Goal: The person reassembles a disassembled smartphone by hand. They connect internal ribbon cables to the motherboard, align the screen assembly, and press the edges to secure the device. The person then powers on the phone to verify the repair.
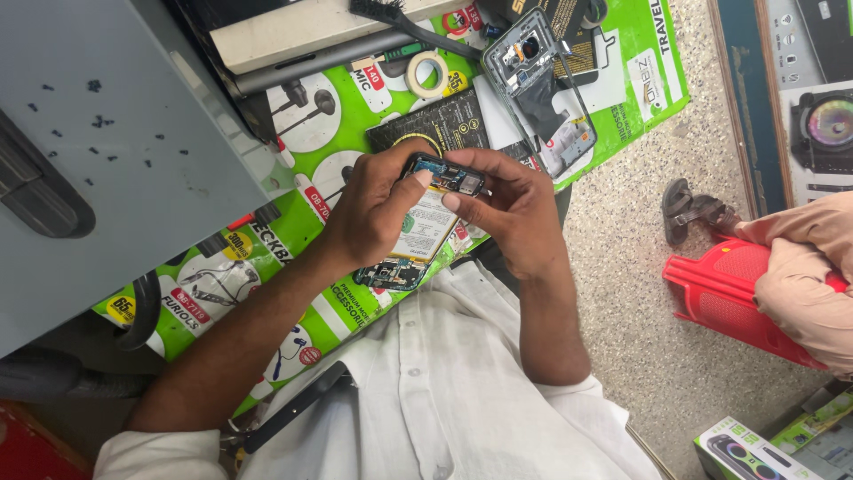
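Holding opened phone (425,227) | left hand (373,213) clasped | right hand (506,209) pinching

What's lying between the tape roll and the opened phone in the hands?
A black patterned card lies between tape roll and phone, in the head view.

Mid-frame: both hands gripped an opened phone (425,227), back cover off, battery and circuit boards exposed. Left hand (378,213) wrapped its left edge; right hand (506,213) pinched the top end, thumb on the camera area. Above, upper centre: a detached phone frame (542,84) and a tape roll (427,73) lay on a green printed mat (635,98). Right edge: red plastic stool (733,298).
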